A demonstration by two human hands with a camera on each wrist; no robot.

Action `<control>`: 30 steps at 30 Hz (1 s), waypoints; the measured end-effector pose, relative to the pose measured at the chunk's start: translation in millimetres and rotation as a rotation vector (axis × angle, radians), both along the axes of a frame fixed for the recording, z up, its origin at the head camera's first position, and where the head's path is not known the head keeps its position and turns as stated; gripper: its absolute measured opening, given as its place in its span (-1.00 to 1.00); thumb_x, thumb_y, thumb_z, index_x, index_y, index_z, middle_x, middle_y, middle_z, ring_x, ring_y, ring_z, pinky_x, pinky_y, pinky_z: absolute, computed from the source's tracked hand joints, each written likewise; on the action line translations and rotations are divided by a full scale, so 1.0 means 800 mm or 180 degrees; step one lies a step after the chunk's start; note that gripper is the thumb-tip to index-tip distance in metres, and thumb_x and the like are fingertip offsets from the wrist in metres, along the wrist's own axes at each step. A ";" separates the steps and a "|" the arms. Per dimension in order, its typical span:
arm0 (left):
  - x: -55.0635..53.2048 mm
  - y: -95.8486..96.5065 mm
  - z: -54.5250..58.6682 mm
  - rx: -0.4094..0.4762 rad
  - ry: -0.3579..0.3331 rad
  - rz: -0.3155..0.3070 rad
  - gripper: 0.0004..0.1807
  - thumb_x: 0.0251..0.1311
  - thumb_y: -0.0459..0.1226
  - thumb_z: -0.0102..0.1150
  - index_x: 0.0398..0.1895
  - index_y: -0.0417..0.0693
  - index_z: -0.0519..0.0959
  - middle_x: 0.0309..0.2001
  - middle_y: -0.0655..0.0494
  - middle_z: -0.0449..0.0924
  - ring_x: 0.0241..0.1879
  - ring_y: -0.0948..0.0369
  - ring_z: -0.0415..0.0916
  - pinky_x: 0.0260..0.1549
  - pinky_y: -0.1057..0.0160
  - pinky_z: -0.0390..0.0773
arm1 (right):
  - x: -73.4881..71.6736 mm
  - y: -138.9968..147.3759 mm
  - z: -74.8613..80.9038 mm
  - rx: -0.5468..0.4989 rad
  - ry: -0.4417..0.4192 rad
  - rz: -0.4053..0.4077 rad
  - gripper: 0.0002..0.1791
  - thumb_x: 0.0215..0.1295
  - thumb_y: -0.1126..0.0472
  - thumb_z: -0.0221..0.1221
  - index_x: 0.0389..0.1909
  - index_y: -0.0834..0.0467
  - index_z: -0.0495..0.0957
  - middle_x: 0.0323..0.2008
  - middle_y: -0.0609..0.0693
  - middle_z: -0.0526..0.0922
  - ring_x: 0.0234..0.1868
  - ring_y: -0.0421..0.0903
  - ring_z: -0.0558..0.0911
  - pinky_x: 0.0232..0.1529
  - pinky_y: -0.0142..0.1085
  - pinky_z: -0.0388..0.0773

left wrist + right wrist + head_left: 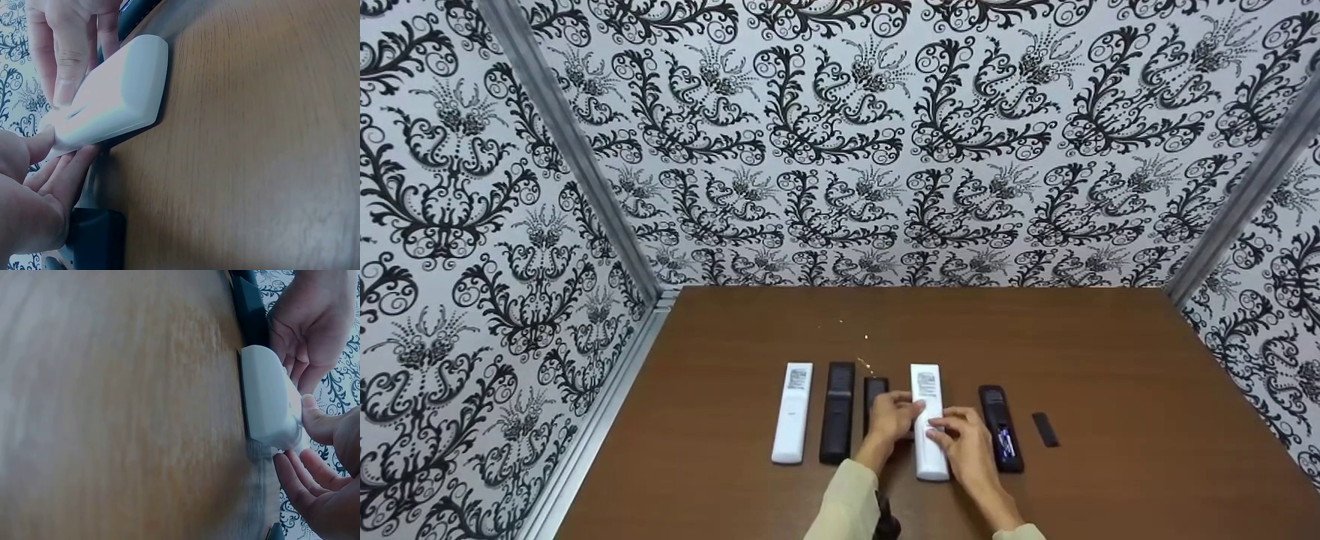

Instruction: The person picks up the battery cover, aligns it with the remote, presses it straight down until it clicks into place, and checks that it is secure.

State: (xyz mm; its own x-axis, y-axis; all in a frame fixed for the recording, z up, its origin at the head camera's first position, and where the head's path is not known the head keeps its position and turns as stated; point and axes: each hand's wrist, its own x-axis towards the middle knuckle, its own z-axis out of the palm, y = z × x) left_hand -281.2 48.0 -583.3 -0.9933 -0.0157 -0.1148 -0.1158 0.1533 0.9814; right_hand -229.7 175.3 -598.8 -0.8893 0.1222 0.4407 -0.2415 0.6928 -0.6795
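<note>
A white remote control (931, 461) lies face down in front of me, its printed label at the far end. My left hand (891, 417) grips its left edge, thumb on the back and fingers along the side. From the right, my right hand (969, 444) holds it by the edge, its thumb on the back near the small cover notch. In the left wrist view the remote's rounded near end (143, 79) shows plainly. The right wrist view has my right thumb (320, 422) on the white back and the fingers at the side.
Left of my hands lie another white remote (790, 424) and two black remotes (837, 420) (875, 390), one partly behind my left hand. To the right, a black remote (996, 409) has its battery compartment uncovered. A small black cover (1045, 430) lies beyond it on the brown table (1140, 390).
</note>
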 end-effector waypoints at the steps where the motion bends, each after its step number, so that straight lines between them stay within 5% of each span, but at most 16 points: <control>1: 0.000 0.000 0.000 -0.0016 0.0003 0.0003 -0.74 0.19 -0.39 0.32 -0.11 -0.42 0.65 -0.28 -0.22 0.76 -0.34 0.15 0.71 -0.35 0.20 0.71 | 0.000 0.000 -0.001 0.0007 0.0008 -0.0001 -0.84 -0.03 0.33 0.49 -0.37 0.18 0.79 -0.15 0.13 0.68 -0.10 0.12 0.67 -0.06 -0.08 0.61; 9: 0.000 0.003 0.003 -0.0180 0.0065 0.0069 -0.75 0.15 -0.38 0.36 -0.15 -0.39 0.68 -0.35 -0.15 0.76 -0.38 0.20 0.68 -0.42 0.33 0.63 | 0.004 -0.001 0.000 -0.0045 -0.0140 0.0054 -0.80 -0.02 0.35 0.48 -0.30 0.23 0.79 -0.09 0.18 0.68 -0.07 0.14 0.68 -0.09 -0.14 0.65; 17: -0.008 0.008 0.007 -0.0915 0.0132 0.0239 -0.79 0.04 -0.28 0.48 -0.32 -0.25 0.75 -0.45 0.01 0.75 -0.46 0.28 0.60 -0.44 0.36 0.57 | 0.014 -0.006 0.001 -0.0022 -0.0699 0.0518 -0.29 -0.14 0.19 0.58 0.12 0.34 0.61 0.22 0.35 0.50 0.18 0.26 0.56 0.10 0.02 0.55; 23: -0.008 0.009 0.012 -0.1558 0.0332 0.0306 -0.82 -0.02 -0.23 0.52 -0.42 -0.15 0.76 -0.42 -0.01 0.76 -0.42 0.19 0.65 -0.45 0.30 0.62 | 0.014 -0.013 -0.001 0.0029 -0.0671 0.0424 -0.31 -0.11 0.21 0.57 0.10 0.37 0.61 0.24 0.37 0.48 0.16 0.26 0.57 0.11 0.07 0.54; 30: -0.004 0.015 0.015 -0.1866 0.0374 0.0402 -0.81 -0.09 -0.22 0.54 -0.66 -0.04 0.68 -0.52 0.07 0.73 -0.53 0.21 0.56 -0.57 0.20 0.50 | 0.017 -0.011 0.000 0.0115 -0.0673 0.0392 -0.46 0.02 0.21 0.49 0.05 0.34 0.65 0.23 0.34 0.51 0.17 0.26 0.57 0.16 0.11 0.51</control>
